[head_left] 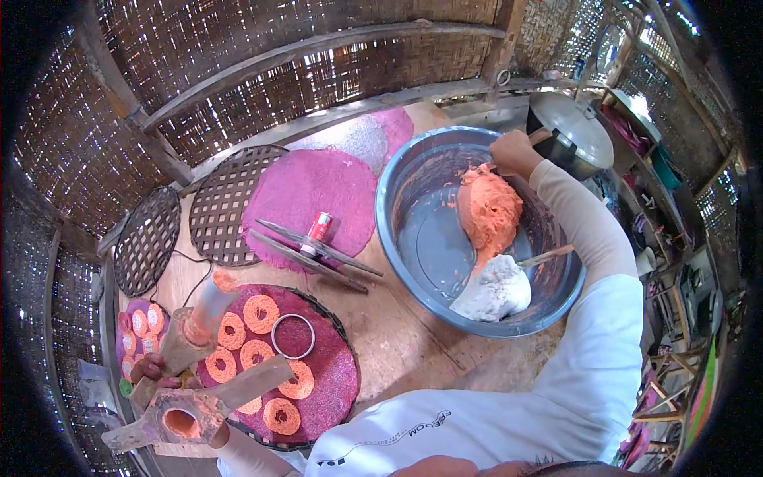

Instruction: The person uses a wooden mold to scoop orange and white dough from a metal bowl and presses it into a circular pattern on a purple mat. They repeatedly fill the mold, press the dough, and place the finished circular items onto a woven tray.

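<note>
My left hand point(151, 370), partly hidden, is closed around a wooden hand press point(183, 413) with crossed handles. Its round opening holds orange residue, and a smeared cylinder point(208, 306) rises beside it. Beneath lies a round tray with purple cloth point(330, 389), carrying several orange dough rings point(280, 416) and a metal ring point(276, 338). Over the far right side of a blue-grey basin point(389, 254), my right hand point(515, 153) grips a wooden-handled tool point(542, 136); its other end is hidden at the orange dough point(489, 211). White dough point(497, 290) sits nearer, with a wooden stick point(547, 255) against it.
Behind the press are two flat sticks point(318, 250), a red-and-white can point(319, 228), a purple cloth point(318, 183) and woven trays point(230, 203). A lidded pot point(572, 131) stands beyond the basin. More rings point(140, 322) lie at far left; cluttered shelves point(668, 262) line the right.
</note>
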Demonstrator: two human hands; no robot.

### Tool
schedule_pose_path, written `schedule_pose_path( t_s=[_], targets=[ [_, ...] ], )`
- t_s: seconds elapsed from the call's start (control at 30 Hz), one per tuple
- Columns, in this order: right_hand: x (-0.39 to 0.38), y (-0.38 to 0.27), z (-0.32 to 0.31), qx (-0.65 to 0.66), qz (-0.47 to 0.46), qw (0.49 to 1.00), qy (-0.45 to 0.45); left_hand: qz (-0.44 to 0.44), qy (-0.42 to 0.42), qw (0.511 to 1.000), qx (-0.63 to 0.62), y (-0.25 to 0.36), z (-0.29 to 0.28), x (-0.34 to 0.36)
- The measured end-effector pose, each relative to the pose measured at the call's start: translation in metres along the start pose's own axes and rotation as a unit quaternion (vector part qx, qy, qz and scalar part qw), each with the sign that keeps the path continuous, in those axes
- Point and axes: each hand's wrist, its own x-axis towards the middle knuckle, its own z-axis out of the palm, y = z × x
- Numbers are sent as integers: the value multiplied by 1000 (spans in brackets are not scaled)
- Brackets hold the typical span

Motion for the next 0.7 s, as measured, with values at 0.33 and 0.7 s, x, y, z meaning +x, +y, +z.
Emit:
schedule_pose_path(
  t_s=[0.33,0.7],
  targets=[
    [-17,-44,0,16,-119,990,77,-25,34,983,-179,-13,17,0],
    [-116,-87,11,-76,-104,963,239,-28,30,945,-324,90,-3,54]
  ],
)
